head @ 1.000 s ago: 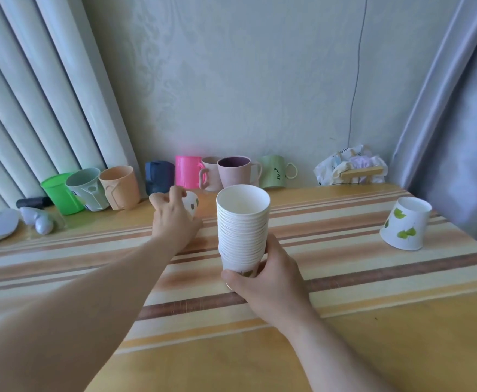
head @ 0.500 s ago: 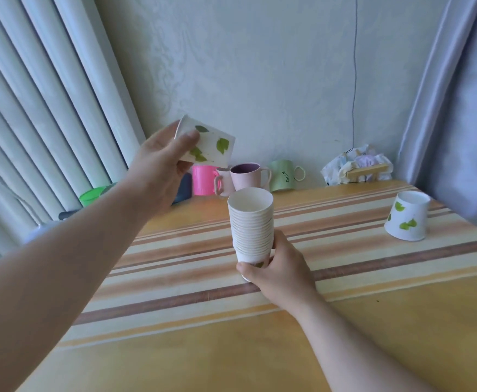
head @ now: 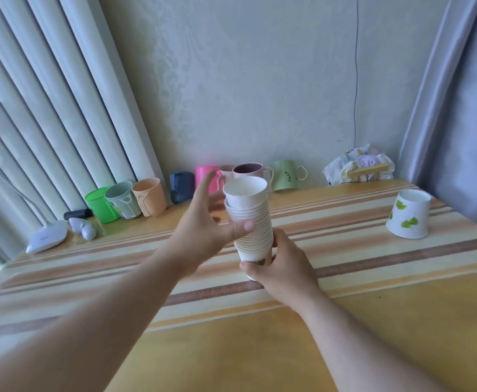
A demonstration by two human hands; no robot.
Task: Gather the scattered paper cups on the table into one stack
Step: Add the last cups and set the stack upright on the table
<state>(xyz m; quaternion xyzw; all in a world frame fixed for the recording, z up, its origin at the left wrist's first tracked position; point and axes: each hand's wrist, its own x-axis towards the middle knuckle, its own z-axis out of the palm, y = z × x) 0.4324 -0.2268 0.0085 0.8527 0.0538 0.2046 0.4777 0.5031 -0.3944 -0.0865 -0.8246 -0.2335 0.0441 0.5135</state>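
A tall stack of white paper cups (head: 255, 232) stands upright above the striped table (head: 373, 250), with my right hand (head: 286, 268) gripping its base. The newest cup (head: 245, 192) sits in the top of the stack, its rim raised above the others. My left hand (head: 203, 233) hovers just left of the stack with fingers spread, its thumb against the stack's side and nothing held. One more leaf-printed paper cup (head: 407, 215) stands alone at the far right of the table, wider end down.
Plastic mugs line the wall: a green one (head: 100, 205), a peach one (head: 149, 198), a pink one (head: 204, 176) and a pale green mug (head: 285, 175). A crumpled bag (head: 359, 165) lies at back right, a white lamp base (head: 47, 236) at left.
My left hand lifted a leaf-printed cup from the back of the table, carried it over and set it into the top of the stack, then opened. The right hand kept holding the stack.
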